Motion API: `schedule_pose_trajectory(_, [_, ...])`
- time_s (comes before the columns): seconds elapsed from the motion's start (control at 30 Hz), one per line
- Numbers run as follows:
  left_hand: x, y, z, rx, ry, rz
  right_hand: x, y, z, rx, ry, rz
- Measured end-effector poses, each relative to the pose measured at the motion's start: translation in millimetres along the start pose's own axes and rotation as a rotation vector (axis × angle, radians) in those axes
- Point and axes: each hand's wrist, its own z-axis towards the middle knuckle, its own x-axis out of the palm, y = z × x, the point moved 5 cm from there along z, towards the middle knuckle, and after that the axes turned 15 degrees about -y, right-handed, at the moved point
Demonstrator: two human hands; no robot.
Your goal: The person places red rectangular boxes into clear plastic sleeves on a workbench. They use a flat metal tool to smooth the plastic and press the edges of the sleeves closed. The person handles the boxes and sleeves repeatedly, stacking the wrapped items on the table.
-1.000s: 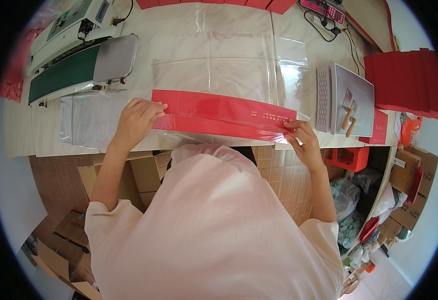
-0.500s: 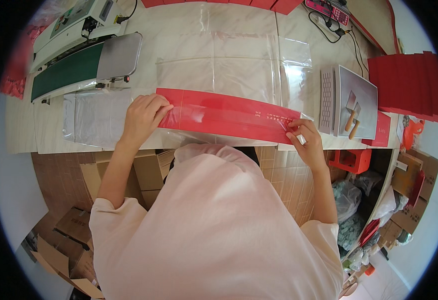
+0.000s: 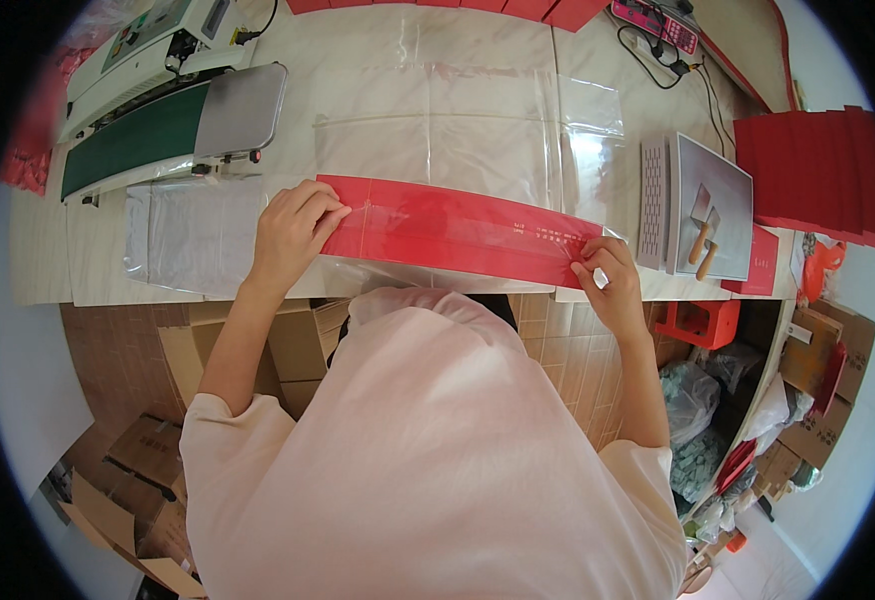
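A long red panel (image 3: 438,230), glossy as if under clear film, lies across the near part of the table, with pale print toward its right end. My left hand (image 3: 296,230) pinches the panel's left end between thumb and fingers. At the opposite end, my right hand (image 3: 610,278) has its thumb and fingertips closed on the right edge. Beyond the panel, clear plastic sheets (image 3: 488,135) are spread on the table, and some clear film also shows along the panel's near edge. Another clear plastic sheet (image 3: 193,235) lies to the left of my left hand.
A sealing machine (image 3: 158,130) with a green belt stands at the far left. A picture-covered box (image 3: 713,205) lies on the right, beside red stacked pieces (image 3: 818,170). Black cables (image 3: 658,60) run along the far right. Cardboard boxes (image 3: 148,480) sit on the floor.
My left hand and the panel's left end have shifted very slightly to the right. The right hand keeps nearly the same place and its pinch.
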Motion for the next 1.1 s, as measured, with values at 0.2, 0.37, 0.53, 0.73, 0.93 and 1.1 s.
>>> schedule_pose_trajectory(0.2, [1.3, -0.7, -0.1, 0.027, 0.013, 0.013, 2.2, 2.7, -1.3, -0.066, 0.023, -0.14])
schedule_pose_trajectory(0.37, [2.6, 2.3, -5.5, 0.053, -0.009, 0.001, 15.2, 29.3, 3.7, -0.177, -0.073, -0.32])
schedule_pose_trajectory(0.53, [1.3, 3.2, -5.7, 0.104, -0.053, -0.005, 37.4, 35.8, 3.7, -0.291, -0.14, -0.241])
schedule_pose_trajectory(0.73, [0.3, 6.7, -7.1, 0.128, -0.064, -0.025, 39.9, 23.5, 4.7, -0.278, -0.099, -0.081])
schedule_pose_trajectory(0.93, [1.6, 7.0, -4.5, 0.061, -0.069, -0.044, 38.1, 20.4, 12.3, -0.04, -0.075, 0.043])
schedule_pose_trajectory(1.1, [1.7, 5.3, -5.9, -0.003, -0.111, -0.023, 38.7, 26.0, 18.0, -0.013, -0.06, 0.038])
